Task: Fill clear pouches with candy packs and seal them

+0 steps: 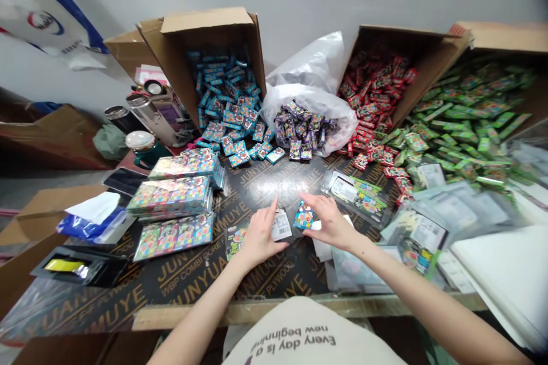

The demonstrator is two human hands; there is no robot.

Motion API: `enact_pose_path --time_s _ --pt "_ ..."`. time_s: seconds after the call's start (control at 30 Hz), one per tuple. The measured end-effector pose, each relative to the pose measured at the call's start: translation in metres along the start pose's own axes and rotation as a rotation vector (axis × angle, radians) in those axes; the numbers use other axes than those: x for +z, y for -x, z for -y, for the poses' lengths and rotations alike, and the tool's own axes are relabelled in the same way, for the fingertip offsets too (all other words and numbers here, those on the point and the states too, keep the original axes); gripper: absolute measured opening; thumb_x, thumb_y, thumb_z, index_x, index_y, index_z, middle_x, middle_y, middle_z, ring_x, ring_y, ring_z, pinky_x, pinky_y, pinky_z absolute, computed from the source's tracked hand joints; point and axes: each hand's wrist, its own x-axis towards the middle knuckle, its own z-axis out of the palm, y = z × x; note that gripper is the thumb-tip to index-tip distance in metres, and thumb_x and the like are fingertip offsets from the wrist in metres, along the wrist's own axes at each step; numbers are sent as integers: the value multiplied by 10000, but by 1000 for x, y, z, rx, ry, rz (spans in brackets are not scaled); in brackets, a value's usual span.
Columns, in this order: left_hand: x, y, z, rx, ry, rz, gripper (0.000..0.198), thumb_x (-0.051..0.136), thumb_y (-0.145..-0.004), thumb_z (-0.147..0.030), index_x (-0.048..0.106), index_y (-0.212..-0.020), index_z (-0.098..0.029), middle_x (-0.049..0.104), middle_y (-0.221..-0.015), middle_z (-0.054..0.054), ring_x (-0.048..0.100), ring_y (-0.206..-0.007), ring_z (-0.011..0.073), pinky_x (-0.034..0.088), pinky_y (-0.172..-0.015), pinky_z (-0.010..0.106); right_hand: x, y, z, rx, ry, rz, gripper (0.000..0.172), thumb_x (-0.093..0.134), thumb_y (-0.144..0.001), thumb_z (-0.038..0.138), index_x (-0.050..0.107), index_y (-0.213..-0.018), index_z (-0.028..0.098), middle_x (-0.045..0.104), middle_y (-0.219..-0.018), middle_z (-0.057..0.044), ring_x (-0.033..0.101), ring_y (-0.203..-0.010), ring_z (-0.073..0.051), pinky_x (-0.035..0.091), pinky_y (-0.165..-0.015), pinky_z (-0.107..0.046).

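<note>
My right hand (331, 221) pinches a small blue printed box (303, 215) between thumb and fingers, just above the dark table. To its left, my left hand (260, 236) lies with index finger and thumb spread over a flat printed packet (281, 224) that has a white barcode label. Part of that packet is hidden under the hand. Beyond my right hand, another flat packet with a green print (357, 197) rests on the table. White papers or labels peek out beneath my right wrist.
Behind stand cartons of blue boxes (233, 100), red boxes (372, 88) and green boxes (471, 120). A clear plastic bag (342, 131) of purple boxes sits between. Stacked filled packs (171, 197) are on the left, near bottles (143, 145). Plastic sleeves (462, 211) lie right.
</note>
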Motion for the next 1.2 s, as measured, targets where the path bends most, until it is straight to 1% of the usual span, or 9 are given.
enact_pose_path --time_s 0.3,0.43,0.53,0.63,0.77,0.83,1.0,1.1,1.2 --pt "-17 -5 -25 142 61 33 1020 675 -566 -244 78 -1390 -179 425 -1255 128 379 -1159 293 270 -1002 458 -9 10 13 -178 -208 136 861 612 -657 224 150 -1383 214 357 -1364 -109 354 -1213 -261 269 -976 -421" --pt "-20 -6 -29 133 120 41 1014 685 -574 -259 86 -1390 -199 421 -1272 118 389 -1155 281 304 -984 443 -5 11 9 -205 -225 59 934 648 -679 360 76 -1395 183 225 -1424 -153 207 -1308 -279 188 -1027 -454" --pt "-22 -10 -26 29 137 -24 1051 683 -584 -287 22 -1395 -201 434 -1234 124 423 -1116 274 332 -957 447 4 17 12 -85 -206 -135 945 643 -682 461 77 -1389 191 391 -1329 -164 294 -1269 -285 90 -1036 -510" --pt "-21 -12 -20 -29 150 -41 1070 682 -584 -285 -14 -1395 -221 450 -1194 109 443 -1087 267 342 -943 445 13 16 14 -39 -257 -138 757 534 -792 418 108 -1384 214 615 -1058 -87 466 -1137 -243 77 -1029 -514" --pt "-7 -10 -13 -92 139 -33 1081 697 -563 -279 9 -1396 -231 470 -1139 92 452 -1050 268 353 -917 438 20 -32 -19 134 -164 -298 568 444 -846 392 237 -1350 231 603 -1060 -81 496 -1079 -225 183 -999 -463" --pt "5 -6 -10 -129 108 0 1085 702 -549 -278 25 -1397 -233 475 -1123 92 450 -1034 271 355 -905 435 20 -76 -50 294 -1 -374 631 526 -779 443 307 -1324 214 501 -1207 -133 425 -1141 -273 246 -953 -456" --pt "34 8 1 -164 -1 120 1047 703 -526 -304 122 -1394 -228 454 -1196 113 401 -1081 297 304 -940 440 14 -173 -113 194 305 -101 830 699 -583 304 332 -1324 222 367 -1324 -155 228 -1259 -336 122 -983 -505" --pt "38 16 8 -157 -19 119 1032 704 -535 -329 144 -1394 -208 432 -1237 121 367 -1125 298 259 -981 434 23 -181 -122 156 308 -41 800 658 -593 301 347 -1319 178 503 -1161 -148 325 -1189 -325 74 -989 -506" --pt "34 19 11 -174 34 100 1034 730 -516 -347 187 -1385 -209 448 -1220 117 382 -1117 296 258 -986 446 42 -151 -110 179 280 -34 750 620 -611 404 394 -1283 160 535 -1065 -136 422 -1075 -319 104 -975 -519"
